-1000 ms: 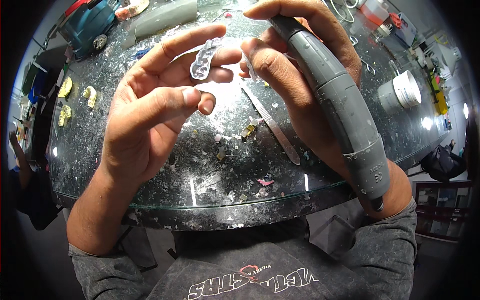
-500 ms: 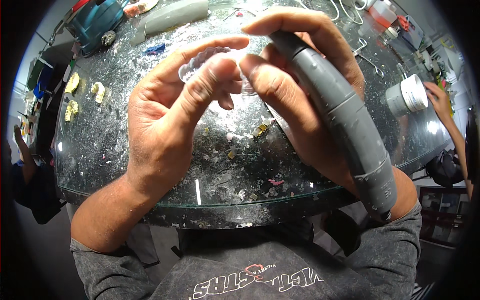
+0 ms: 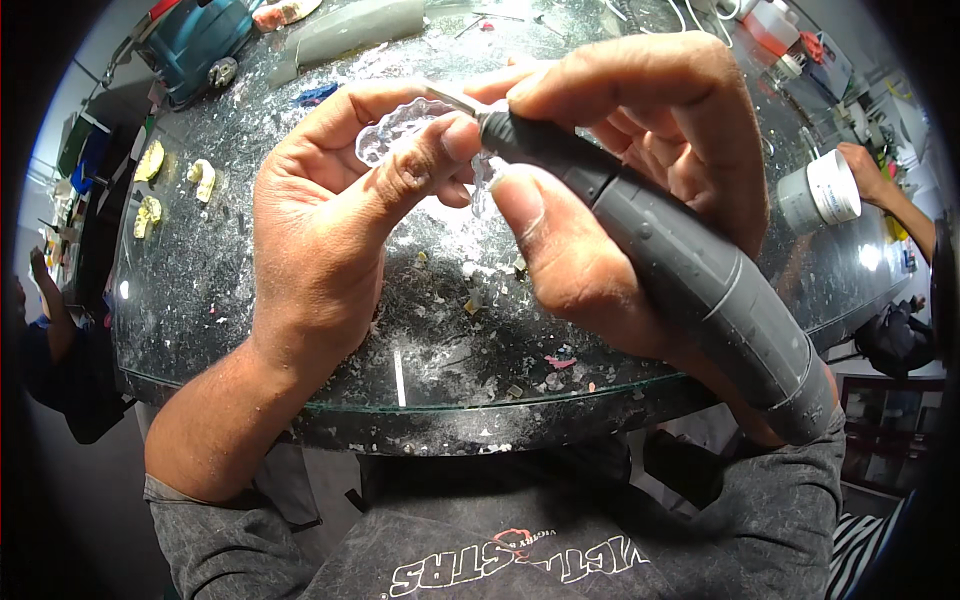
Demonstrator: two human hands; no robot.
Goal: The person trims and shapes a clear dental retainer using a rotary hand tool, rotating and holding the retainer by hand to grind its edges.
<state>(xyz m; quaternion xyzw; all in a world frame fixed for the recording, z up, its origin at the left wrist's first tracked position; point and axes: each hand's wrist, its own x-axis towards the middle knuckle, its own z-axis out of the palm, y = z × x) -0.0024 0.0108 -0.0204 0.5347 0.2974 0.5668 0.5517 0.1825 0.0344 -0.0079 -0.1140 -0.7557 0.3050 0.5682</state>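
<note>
My left hand (image 3: 325,205) pinches a clear, scalloped dental aligner (image 3: 384,132) between thumb and fingers, above the dusty dark table. My right hand (image 3: 580,255) grips a thick, dark grey rotary handpiece (image 3: 690,255), its body slanting back over my right forearm. The handpiece's thin metal bur (image 3: 450,97) reaches to the aligner beside my left fingertips; whether it touches cannot be made out. Part of the aligner hangs below my left thumb, and my fingers hide some of it.
Yellowish dental casts (image 3: 202,180) lie at the left. A teal machine (image 3: 195,48) and a grey curved trough (image 3: 350,33) stand at the back. At the right, another person's hand (image 3: 868,174) is at a white tub (image 3: 833,187). Scraps litter the glass-edged table (image 3: 450,375).
My right hand has turned the handpiece so its tip now points left to the aligner. The right thumb and fingers have moved off the aligner; my left hand has barely moved.
</note>
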